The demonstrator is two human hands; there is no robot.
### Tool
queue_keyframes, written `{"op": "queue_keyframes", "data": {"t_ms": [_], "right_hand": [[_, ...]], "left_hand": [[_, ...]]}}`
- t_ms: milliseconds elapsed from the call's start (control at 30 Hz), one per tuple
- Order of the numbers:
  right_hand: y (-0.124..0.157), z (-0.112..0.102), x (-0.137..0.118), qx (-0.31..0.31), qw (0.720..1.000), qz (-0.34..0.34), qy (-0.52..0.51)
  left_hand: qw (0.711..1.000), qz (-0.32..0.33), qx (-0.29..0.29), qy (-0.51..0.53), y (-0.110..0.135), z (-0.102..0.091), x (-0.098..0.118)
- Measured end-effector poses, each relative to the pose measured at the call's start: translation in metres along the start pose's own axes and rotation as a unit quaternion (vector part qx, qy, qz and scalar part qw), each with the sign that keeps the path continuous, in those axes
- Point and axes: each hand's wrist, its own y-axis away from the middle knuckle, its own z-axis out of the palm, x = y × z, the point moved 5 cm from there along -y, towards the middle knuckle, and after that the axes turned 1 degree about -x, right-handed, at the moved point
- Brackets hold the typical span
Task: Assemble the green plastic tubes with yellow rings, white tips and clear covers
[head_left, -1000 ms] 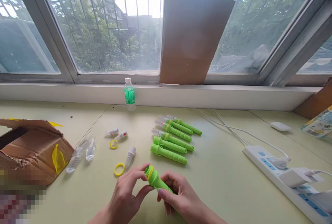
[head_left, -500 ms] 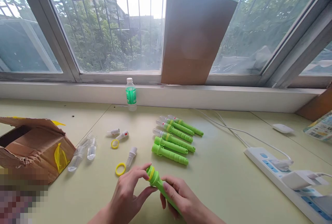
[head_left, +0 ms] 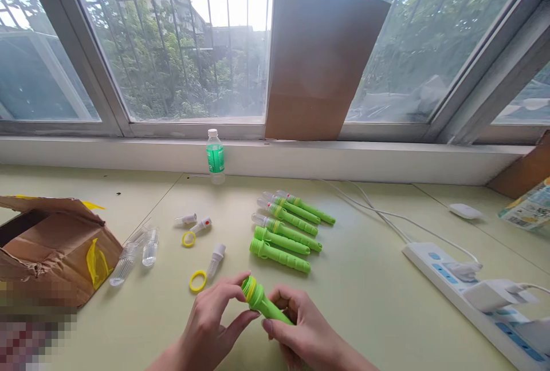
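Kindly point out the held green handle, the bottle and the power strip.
Held green handle (head_left: 269,308): head view, on its shaft.
Bottle (head_left: 215,158): head view, on its green label.
Power strip (head_left: 452,289): head view, on its casing.

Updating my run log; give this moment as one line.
left hand: touching green tube near open end; right hand: holding its shaft; yellow ring: around tube; two loose yellow rings: on table

Green tube (head_left: 268,307) partly behind right fingers (head_left: 281,331), cardboard box (head_left: 64,239) cropped left

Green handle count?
7: one green handle held in the right hand, left hand at its open end; six more handles lie side by side on the table. Box may hide others.
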Motion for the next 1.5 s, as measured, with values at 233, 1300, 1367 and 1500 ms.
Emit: {"op": "queue_keyframes", "data": {"t_ms": [233, 1300, 1367, 1500], "right_hand": [[0.0016, 0.0028, -0.0011, -0.036, 0.999, -0.032, 0.002], [-0.0014, 0.0026, -0.0035, -0.066, 0.996, -0.053, -0.029], [-0.0008, 0.0043, -0.0053, -0.081, 0.995, -0.058, -0.024], [-0.0001, 0.0053, -0.006, -0.086, 0.995, -0.058, -0.006]], "left_hand": [[1.0, -0.005, -0.006, 0.011, -0.0032, -0.0013, 0.0024], [1.0, 0.005, 0.001, 0.004, -0.0003, 0.0015, 0.0014], [1.0, 0.003, 0.002, 0.0, -0.0006, 0.0013, 0.0015], [1.0, 0.004, 0.004, -0.011, -0.0021, 0.0006, 0.0023]]}}
